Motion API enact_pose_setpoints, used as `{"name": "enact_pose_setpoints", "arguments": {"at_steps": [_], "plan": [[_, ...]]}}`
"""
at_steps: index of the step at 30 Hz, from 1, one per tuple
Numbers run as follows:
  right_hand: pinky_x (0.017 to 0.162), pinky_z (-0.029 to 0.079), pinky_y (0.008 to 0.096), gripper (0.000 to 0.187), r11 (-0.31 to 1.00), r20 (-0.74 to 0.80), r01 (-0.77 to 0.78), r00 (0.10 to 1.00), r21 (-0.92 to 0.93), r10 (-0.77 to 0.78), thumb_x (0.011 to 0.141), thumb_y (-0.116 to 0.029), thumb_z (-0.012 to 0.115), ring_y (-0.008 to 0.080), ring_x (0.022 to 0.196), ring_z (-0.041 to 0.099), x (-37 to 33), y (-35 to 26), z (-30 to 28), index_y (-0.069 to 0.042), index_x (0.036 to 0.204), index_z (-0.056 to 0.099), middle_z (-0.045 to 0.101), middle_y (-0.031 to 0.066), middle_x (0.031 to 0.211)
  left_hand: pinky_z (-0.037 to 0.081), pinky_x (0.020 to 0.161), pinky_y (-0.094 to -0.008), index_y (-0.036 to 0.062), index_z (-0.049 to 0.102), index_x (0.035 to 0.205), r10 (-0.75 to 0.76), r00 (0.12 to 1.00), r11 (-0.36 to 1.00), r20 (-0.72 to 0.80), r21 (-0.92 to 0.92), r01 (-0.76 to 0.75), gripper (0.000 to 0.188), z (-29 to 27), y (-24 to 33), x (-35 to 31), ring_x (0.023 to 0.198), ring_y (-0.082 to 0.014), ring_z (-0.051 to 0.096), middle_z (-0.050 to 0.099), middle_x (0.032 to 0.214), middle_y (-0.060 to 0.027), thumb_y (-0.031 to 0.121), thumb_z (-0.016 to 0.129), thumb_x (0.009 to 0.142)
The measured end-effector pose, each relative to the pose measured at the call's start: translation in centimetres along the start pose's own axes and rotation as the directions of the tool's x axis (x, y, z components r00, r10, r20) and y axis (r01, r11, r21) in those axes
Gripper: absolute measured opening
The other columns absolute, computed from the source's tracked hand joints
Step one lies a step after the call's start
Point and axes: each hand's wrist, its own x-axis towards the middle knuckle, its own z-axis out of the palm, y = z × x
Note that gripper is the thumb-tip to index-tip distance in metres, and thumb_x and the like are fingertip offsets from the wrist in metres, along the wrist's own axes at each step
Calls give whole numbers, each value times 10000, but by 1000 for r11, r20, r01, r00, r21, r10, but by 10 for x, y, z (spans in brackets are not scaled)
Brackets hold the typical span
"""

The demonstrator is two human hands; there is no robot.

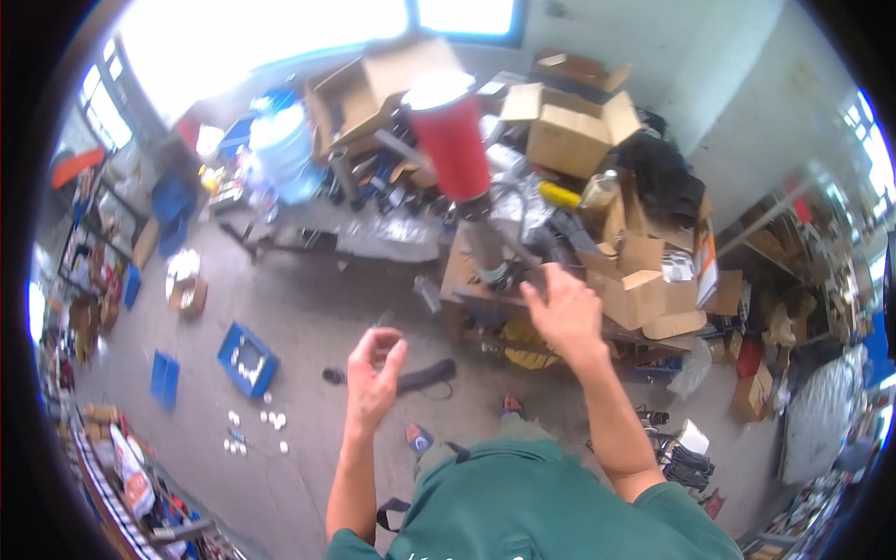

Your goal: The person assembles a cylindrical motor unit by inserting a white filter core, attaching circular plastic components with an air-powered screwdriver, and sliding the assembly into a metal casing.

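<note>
A red cylinder with a white top (453,140) stands on a grey metal column (483,245) at the bench's front, like a bench press. A dark lever (520,250) slants down from the column toward me. My right hand (569,313) is closed at the lever's lower end, thumb to the left. Lower and to the left, my left hand (375,369) hangs above the floor, its fingers curled toward the thumb. Something small and pale shows faintly by those fingertips, too blurred to name. A long black tube-like object (425,376) lies on the floor beyond that hand.
Open cardboard boxes (569,140) and loose parts crowd the workbench (457,289). A large clear water bottle (280,145) stands at the back left. On the floor are a blue bin (247,359) and several white round pieces (278,421). Cluttered shelves line both sides.
</note>
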Motion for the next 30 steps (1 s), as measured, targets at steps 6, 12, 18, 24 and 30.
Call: {"name": "enact_pose_setpoints", "arguments": {"at_steps": [6,12,18,24,30], "plan": [[689,610,499,339,994,-46,61,997,94,-57,989,-369,684,386,809,758,-1,3,-5,-44,1060,620,737,178,947,451,1078,-390,-5,394,1510,666,740,740,-91,-39,-671,911,64,119,181,1218,-219,554,569,1361,-132,253,930,820],[657,610,485,290,992,-98,95,991,89,-86,1009,-327,658,385,752,751,-5,12,-11,-40,1023,622,735,172,889,622,864,-332,-43,502,1383,545,836,772,-63,-350,-530,755,109,164,251,981,-219,734,724,1131,-161,118,937,787],[688,613,510,303,996,-88,-81,993,22,83,993,-364,684,387,773,761,-23,36,-44,-64,976,649,755,169,848,621,869,-338,-60,576,1312,604,794,769,-73,-210,-604,735,150,174,249,996,-219,726,716,1128,-154,162,964,728],[676,593,486,238,965,-307,-240,931,-106,197,939,-322,736,363,769,751,3,114,0,-109,860,668,759,116,837,629,869,-346,-53,563,1352,678,733,734,-58,-7,-679,879,207,176,228,1014,-229,725,725,1150,-174,332,997,692],[658,570,471,185,978,-412,-206,895,-39,172,915,-271,761,351,762,740,-1,116,7,-123,836,684,750,94,806,633,868,-355,-36,530,1373,701,712,711,-41,-36,-702,842,214,172,228,1000,-251,743,737,1136,-193,296,978,741]]}}
